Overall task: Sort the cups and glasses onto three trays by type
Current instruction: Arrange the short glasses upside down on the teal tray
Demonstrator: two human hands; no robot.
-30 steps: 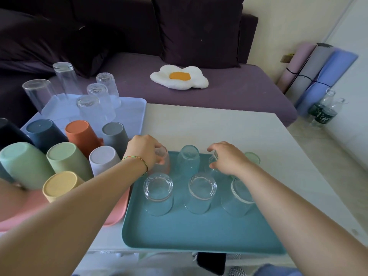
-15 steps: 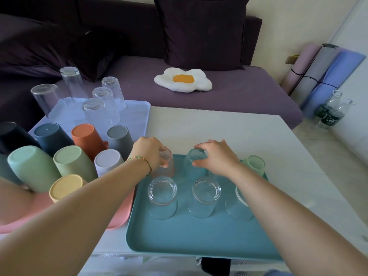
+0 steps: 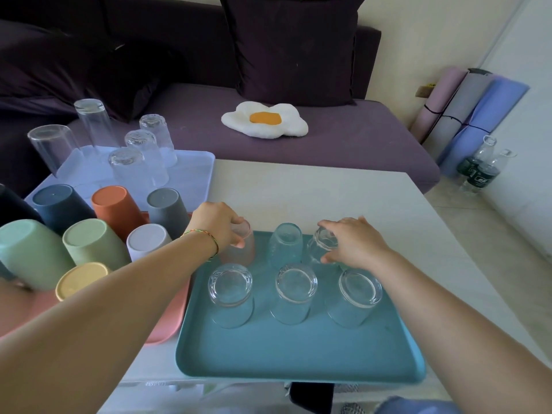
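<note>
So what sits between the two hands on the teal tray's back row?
In the head view, one upturned clear glass stands between the left hand, on a pinkish glass, and the right hand, on another clear glass.

Six short glasses are standing upside down on the teal tray [image 3: 298, 351], the pink-tinted glass [image 3: 243, 249] sitting at its far left corner. Coloured plastic cups [image 3: 116, 207] are crowding the pink tray [image 3: 167, 327], inverted, while tall clear glasses [image 3: 143, 150] are standing inverted on the lavender tray [image 3: 194, 174].
</note>
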